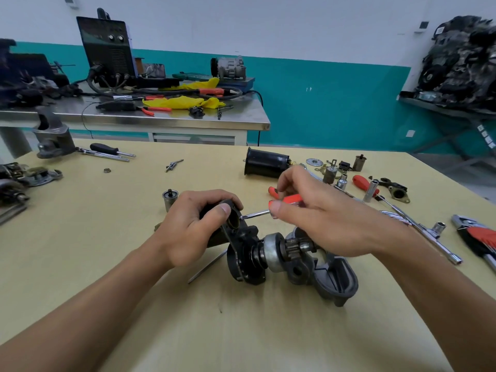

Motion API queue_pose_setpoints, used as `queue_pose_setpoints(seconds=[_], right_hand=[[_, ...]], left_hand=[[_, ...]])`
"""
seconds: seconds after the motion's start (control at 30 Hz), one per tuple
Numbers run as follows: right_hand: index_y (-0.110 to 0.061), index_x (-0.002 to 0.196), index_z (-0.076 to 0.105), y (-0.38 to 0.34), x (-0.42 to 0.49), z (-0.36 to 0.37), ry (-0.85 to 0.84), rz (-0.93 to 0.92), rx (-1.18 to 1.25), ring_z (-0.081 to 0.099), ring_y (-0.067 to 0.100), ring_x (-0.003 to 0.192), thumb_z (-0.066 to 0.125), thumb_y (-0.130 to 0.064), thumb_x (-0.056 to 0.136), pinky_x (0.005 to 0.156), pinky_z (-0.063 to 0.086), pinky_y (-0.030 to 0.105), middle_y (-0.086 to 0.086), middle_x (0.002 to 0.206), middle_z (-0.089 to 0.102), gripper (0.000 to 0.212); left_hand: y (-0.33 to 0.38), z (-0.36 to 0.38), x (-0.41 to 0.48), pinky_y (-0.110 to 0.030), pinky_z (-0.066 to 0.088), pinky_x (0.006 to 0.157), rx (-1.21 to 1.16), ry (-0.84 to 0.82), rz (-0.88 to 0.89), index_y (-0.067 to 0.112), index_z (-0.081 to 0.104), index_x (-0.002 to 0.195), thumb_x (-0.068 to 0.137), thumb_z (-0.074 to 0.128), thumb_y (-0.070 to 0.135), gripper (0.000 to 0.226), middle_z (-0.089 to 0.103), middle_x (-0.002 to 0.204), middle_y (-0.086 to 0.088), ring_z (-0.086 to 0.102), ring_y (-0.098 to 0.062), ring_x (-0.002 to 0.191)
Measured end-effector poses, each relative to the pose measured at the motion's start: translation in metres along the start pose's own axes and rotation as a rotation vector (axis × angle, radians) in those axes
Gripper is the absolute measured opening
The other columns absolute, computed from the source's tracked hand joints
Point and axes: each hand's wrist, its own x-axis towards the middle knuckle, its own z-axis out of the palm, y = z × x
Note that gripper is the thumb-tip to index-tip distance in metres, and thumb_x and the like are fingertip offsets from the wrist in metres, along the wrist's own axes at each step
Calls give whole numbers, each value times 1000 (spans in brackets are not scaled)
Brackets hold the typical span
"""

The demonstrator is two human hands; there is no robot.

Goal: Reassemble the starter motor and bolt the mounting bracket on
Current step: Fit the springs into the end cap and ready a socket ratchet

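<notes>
At frame centre the starter motor (pixel 268 253) lies on the surface (pixel 134 304). The left hand (pixel 193 229) has its fingers clamped round the motor's black end. The right hand (pixel 316 213) pinches a red screwdriver (pixel 256 214), tip at that end. Held aslant, the tip may slip off and chew the screw.

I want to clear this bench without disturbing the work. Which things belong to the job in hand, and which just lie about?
Job: starter motor, gripped by left hand; red-handled screwdriver, held by right hand, tip at motor.
Lying about: black-handled screwdriver; T-handle wrench; yellow rags on rear bench.
</notes>
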Motion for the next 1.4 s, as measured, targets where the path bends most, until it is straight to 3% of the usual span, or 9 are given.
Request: queue_pose_setpoints(seconds=[0.1, 0.23, 0.37, 0.47, 0.6, 0.77, 0.97, 1.17, 1.4], right_hand=[[-36, 100, 47, -2, -1, 4, 86, -18, 98, 56, 12, 71, 61, -35, 98, 67, 51, 40, -1, 92, 62, 15], [-29, 88, 59, -12, 7, 18, 350, -30, -36, 64, 5, 78, 53, -52, 95, 69, 55, 32, -11, 82, 67, 24], [-30, 94, 53, -16, 8, 18, 258, 32, -131, 66, 8, 81, 31, -64, 92, 72, 55, 41, -13, 84, 67, 40], [-35, 101, 48, -10, 2, 6, 101, 41, 44, 56, -4, 65, 55, -42, 97, 58, 44, 18, -12, 89, 61, 11], [-35, 100, 54, -5, 0, 2, 173, 6, 82, 58, 4, 63, 67, -32, 94, 56, 48, 25, -10, 84, 63, 15], [-30, 88, 56, -15, 8, 20, 389, -50, -155, 55, 8, 57, 35, -56, 99, 50, 42, 29, -7, 69, 61, 35], [-40, 109, 47, -4, -1, 2, 51, 47, 118, 61, 4, 76, 58, -39, 98, 63, 52, 22, -17, 100, 57, 16], [-27, 81, 53, -14, 9, 22, 413, -28, -123, 56, 12, 64, 39, -49, 103, 58, 49, 41, -4, 71, 58, 34], [-36, 113, 48, -4, -1, 0, 58, 55, 101, 61, 4, 74, 61, -35, 97, 59, 50, 20, -15, 101, 60, 20]], left_hand=[[-1, 1, 0, -6, 42, 52, -34, -2, -23, 11, 71, 89, 86, 51, 25, 25, 65, 67, 9, 57, -2, 55], [-1, -2, -1, -12, 46, 61, 47, 6, 13, 18, 72, 89, 83, 48, 38, 32, 70, 73, 8, 62, -4, 66], [-1, -2, 0, -16, 49, 64, 45, 14, 8, 19, 72, 89, 82, 48, 40, 33, 71, 76, 5, 65, -7, 71], [-1, 0, 0, -10, 45, 56, 5, 7, 4, 11, 71, 90, 83, 50, 35, 33, 68, 70, 10, 60, -2, 62], [-2, 1, 0, -5, 40, 52, 0, -14, 10, 6, 70, 92, 88, 49, 22, 26, 64, 63, 16, 57, 1, 53], [-3, 0, 0, -7, 44, 56, -9, -6, 13, 14, 71, 91, 83, 48, 37, 34, 68, 69, 12, 61, -1, 60], [-4, 1, 1, -4, 40, 52, 14, -7, 33, 10, 70, 93, 84, 46, 34, 35, 63, 63, 18, 56, 3, 54], [-6, 0, 2, -4, 39, 52, -12, -7, 17, 14, 71, 91, 85, 47, 35, 32, 64, 65, 15, 57, 1, 53], [-4, 2, 2, -3, 39, 53, 24, -5, 47, 9, 70, 92, 85, 46, 34, 35, 63, 62, 19, 57, 2, 54]])
